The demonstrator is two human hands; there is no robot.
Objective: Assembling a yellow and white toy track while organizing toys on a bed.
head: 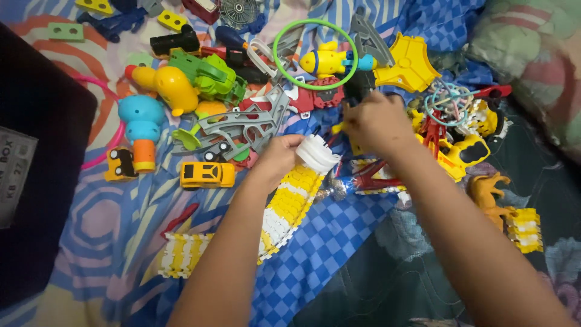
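The left hand (279,156) is closed around the upper end of a yellow-and-white flexible track strip (289,204), right where the strip bunches into a white curl, and the strip trails away from the hand toward seven o'clock across the blue checked cloth (327,242) to end in a flat striped piece near the bottom left. The right hand (376,121), at about two o'clock from the left one, has its fingers curled down into the toy pile (whether they pinch anything cannot be told, since the fingertips are hidden). Just at nine o'clock of the left hand sits a small yellow toy car (207,174), with a grey bridge piece (248,124) above it. A green ring (315,54) lies at twelve o'clock, circling a yellow toy submarine (327,61).
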